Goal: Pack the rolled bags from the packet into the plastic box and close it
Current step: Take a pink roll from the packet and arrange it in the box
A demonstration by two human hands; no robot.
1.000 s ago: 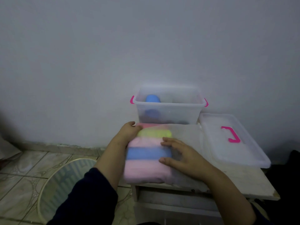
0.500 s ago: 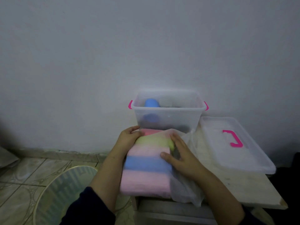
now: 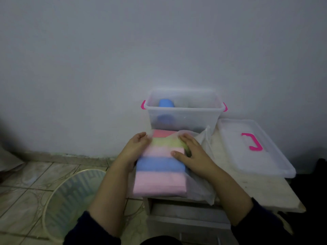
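Rolled bags waiting in their packet before the open plastic box

The packet point(image 3: 198, 190), a thin clear plastic wrap, is lying on the near left of the table top, holding a row of rolled bags point(image 3: 160, 165) side by side: red farthest, then yellow-green, pink, blue and pink nearest. Its loose open end is bunching up on the right. Just beyond it the plastic box point(image 3: 184, 114), translucent with pink side clips, is standing open against the wall, with a blue roll point(image 3: 166, 103) already lying inside at its left. Its lid point(image 3: 254, 151), clear with a pink handle, is lying flat to the right of the box.
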